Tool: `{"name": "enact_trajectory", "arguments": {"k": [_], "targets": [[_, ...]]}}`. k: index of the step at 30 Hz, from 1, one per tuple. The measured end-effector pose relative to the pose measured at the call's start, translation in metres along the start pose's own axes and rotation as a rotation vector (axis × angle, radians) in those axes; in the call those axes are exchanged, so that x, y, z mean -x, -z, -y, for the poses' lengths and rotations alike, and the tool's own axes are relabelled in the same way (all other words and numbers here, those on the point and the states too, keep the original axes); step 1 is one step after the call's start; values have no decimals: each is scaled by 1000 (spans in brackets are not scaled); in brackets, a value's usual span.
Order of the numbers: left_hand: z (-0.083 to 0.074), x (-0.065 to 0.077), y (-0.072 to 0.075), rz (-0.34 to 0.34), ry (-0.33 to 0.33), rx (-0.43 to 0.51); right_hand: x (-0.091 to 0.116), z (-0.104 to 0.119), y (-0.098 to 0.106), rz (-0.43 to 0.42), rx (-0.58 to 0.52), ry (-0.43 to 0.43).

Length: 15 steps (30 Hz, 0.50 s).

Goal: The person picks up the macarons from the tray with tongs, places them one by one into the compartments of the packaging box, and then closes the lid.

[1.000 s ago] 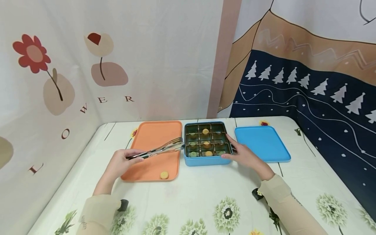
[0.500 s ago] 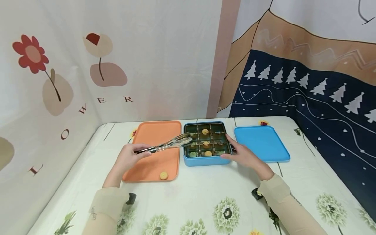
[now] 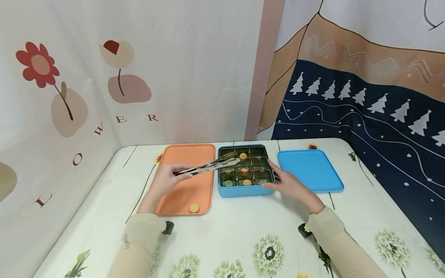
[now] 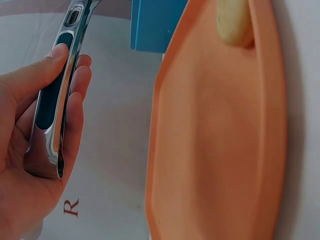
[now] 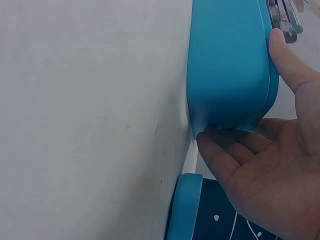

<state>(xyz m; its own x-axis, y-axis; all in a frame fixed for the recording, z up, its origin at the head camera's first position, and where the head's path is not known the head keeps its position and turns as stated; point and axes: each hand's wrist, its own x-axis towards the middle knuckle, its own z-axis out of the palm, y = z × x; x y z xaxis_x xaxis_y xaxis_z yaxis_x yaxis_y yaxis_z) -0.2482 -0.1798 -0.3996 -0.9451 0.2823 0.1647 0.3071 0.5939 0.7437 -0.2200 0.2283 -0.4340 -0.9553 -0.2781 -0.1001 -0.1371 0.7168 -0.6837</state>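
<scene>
My left hand [image 3: 168,178] grips metal tongs [image 3: 205,166] by their dark-padded handles, thumb on top and fingers beneath. The tong tips lie over the left and middle compartments of a blue box [image 3: 245,191] fitted with a dark divided insert. Inside, a round yellow cookie [image 3: 243,156] shows in the back middle compartment, beside the tips. Other yellow and greenish pieces sit in several compartments. My right hand [image 3: 286,183] holds the box at its right front corner; in the right wrist view the thumb is on the rim and the fingers lie against the side.
Left of the box lies an orange tray [image 3: 184,193] with one round cookie [image 3: 194,208] near its front edge. A flat blue lid or tray [image 3: 311,170] lies to the right. Flower-printed cloth covers the table, with fabric walls behind.
My left hand has moved right and slightly away from me, bringing the tong tips from the box's left edge to over its compartments. The right hand and box have stayed put.
</scene>
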Motion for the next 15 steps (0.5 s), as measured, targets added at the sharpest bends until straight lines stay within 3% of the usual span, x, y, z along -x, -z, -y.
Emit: {"name": "enact_trajectory", "arguments": {"k": [15], "targets": [[-19, -19, -24, 23, -3, -4, 0, -2, 0, 4, -2, 1]]}}
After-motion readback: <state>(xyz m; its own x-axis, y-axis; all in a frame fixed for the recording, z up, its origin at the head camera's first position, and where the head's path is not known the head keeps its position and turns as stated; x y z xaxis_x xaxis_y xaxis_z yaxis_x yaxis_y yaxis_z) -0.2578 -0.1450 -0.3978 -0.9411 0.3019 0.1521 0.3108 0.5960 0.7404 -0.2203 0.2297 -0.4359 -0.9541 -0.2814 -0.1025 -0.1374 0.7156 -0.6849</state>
